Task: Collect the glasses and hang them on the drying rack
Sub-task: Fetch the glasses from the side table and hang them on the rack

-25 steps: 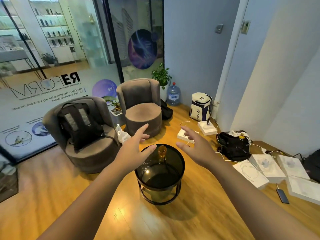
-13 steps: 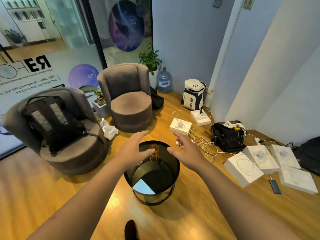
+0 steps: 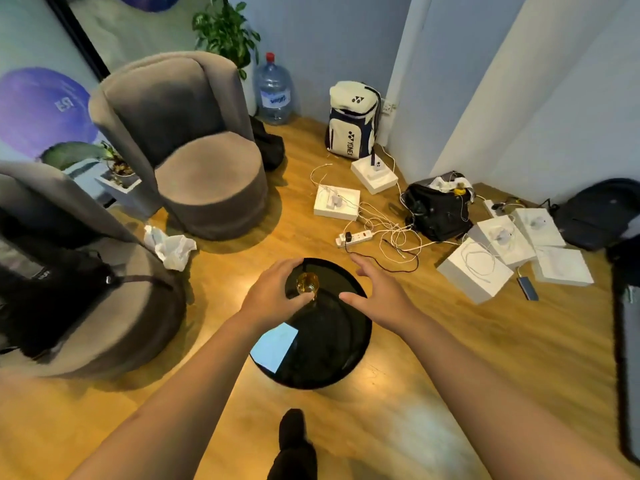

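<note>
The left hand (image 3: 277, 292) is curled round the amber glass (image 3: 307, 283), thumb and fingers closing on its sides, though whether they already grip it I cannot tell. The glass stands on the black table (image 3: 332, 355), just left of the right hand (image 3: 377, 299), which hovers open and empty. It looks small, light, smooth and breakable, so it is best held firmly round the body, not by the rim.
</note>
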`<state>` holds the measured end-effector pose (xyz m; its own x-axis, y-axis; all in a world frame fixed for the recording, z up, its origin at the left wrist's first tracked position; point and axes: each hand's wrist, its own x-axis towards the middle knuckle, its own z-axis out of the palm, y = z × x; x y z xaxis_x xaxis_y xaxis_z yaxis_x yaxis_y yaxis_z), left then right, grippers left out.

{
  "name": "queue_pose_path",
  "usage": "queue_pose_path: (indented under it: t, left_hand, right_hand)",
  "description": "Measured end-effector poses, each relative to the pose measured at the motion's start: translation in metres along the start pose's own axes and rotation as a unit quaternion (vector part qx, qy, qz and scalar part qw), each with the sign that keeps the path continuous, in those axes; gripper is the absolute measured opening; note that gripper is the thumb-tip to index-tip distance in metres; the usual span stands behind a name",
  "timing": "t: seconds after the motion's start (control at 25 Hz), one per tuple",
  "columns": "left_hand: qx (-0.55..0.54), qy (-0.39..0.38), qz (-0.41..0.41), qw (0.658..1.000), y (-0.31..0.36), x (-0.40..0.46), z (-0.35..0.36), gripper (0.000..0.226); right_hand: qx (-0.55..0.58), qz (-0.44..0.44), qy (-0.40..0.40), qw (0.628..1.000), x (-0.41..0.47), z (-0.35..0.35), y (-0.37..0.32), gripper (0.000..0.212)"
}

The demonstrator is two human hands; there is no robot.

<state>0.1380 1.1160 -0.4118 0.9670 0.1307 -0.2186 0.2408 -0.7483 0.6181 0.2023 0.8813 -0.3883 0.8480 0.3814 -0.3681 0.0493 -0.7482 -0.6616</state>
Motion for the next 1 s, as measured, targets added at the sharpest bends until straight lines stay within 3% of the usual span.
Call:
queue_pose_path:
  t: [0.36, 0.48, 0.8, 1.0]
  left_hand:
    - [0.096, -0.071, 0.027, 0.992, -0.117, 0.108, 0.068, 0.089]
    - [0.067, -0.075, 0.006, 0.995, -0.151, 0.153, 0.114, 0.095]
    - [0.003, -0.068, -0.066, 0.995, -0.215, 0.224, 0.214, 0.114]
    - [-0.014, -0.059, -0.055, 0.997, -0.225, 0.248, 0.265, 0.121]
  right_hand:
    - [0.018, 0.071, -0.021, 0.997, 0.107, 0.090, 0.050, 0.110]
    - [0.019, 0.087, -0.035, 0.995, 0.144, 0.131, 0.083, 0.117]
    - [0.036, 0.121, -0.026, 0.992, 0.230, 0.219, 0.155, 0.112]
    - [0.058, 0.162, -0.005, 0.985, 0.260, 0.249, 0.192, 0.108]
